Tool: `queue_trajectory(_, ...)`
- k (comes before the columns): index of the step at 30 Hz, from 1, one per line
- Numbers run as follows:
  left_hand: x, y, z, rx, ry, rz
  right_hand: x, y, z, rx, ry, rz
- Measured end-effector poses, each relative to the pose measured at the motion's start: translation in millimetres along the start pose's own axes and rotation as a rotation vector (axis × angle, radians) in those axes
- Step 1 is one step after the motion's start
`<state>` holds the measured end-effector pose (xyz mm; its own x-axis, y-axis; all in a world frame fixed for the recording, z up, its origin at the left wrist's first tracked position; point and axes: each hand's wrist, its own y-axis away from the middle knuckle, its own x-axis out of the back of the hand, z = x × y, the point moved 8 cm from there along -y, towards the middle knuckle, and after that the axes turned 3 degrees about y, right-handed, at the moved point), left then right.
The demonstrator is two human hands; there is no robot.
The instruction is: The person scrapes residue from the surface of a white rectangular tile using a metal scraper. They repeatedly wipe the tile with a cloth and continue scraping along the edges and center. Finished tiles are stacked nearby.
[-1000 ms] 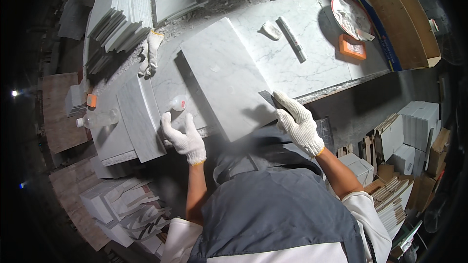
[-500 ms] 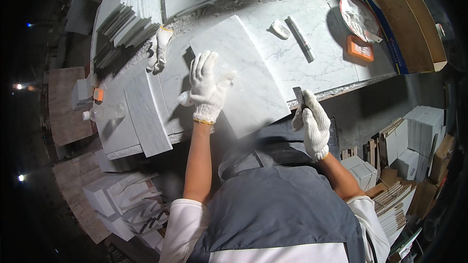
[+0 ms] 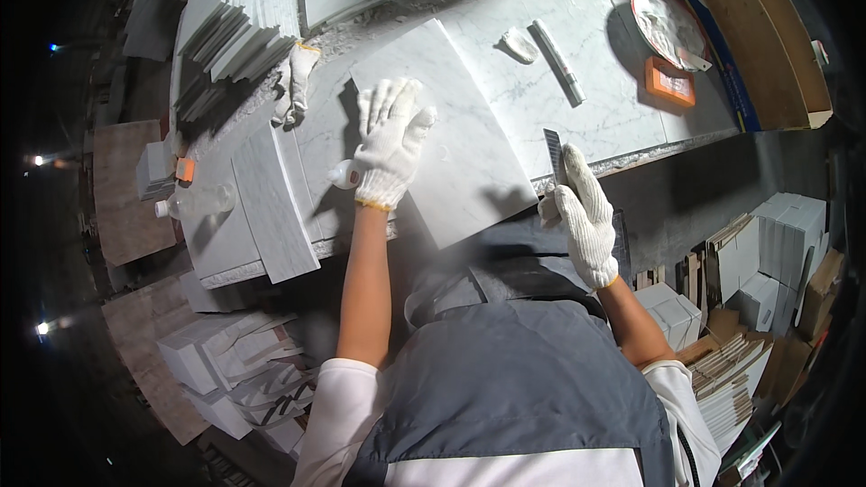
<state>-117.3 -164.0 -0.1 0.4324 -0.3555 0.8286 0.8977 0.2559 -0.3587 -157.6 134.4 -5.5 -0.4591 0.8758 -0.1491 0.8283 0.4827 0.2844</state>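
Marble slab (image 3: pixel 451 140) sits tilted on the stone worktop (image 3: pixel 586 81), with its near corner hanging off the front edge right under the person. Left hand (image 3: pixel 390 140), in a white knit glove, is flat on the slab's upper left part, fingers (image 3: pixel 383 99) spread apart and pointing away, pretty much where it was half a second ago; a second ago it was down at the bench's front edge. Small bottle with a red cap (image 3: pixel 345 175) lies just beside that wrist. Right hand (image 3: pixel 582 212) is curled shut around a thin dark blade-like tool (image 3: pixel 553 151) that sticks up past its fingertips at the slab's right edge, and it's barely shifted since the last frame. Spare glove (image 3: pixel 293 81) lies off beyond the left fingers, near the stacked tiles (image 3: pixel 230 22).
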Motion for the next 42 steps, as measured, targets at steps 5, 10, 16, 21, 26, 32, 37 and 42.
queue_trajectory(5,4.3,3.8,-12.3,0.058,0.02,0.125,-13.9,1.7,-1.1,-0.1,-0.045,-0.18)
queue_trajectory(10,-1.7,-17.3,-31.9,0.177,-0.225,0.127,-31.5,8.9,-5.9,-0.149,-0.04,-0.344)
queue_trajectory(16,19.7,5.7,34.1,-0.077,-0.152,0.133,-22.5,15.0,6.9,-0.319,-0.11,-0.276)
queue_trajectory(21,-0.8,28.3,40.8,0.051,-0.261,-0.093,-26.9,7.7,6.9,-0.285,-0.087,-0.324)
queue_trajectory(26,7.0,23.5,39.7,0.018,-0.345,0.013,-30.3,5.0,2.2,-0.263,-0.135,-0.341)
queue_trajectory(32,5.6,63.1,81.6,-0.209,-0.016,-0.104,-10.6,-3.1,-7.3,-0.116,-0.027,-0.234)
queue_trajectory(37,16.5,58.4,59.7,-0.04,0.008,0.022,-4.7,-12.5,-8.6,-0.174,0.014,-0.185)
queue_trajectory(42,9.1,20.3,32.3,0.08,-0.112,0.075,-22.0,-22.8,-11.3,-0.141,0.159,-0.246)
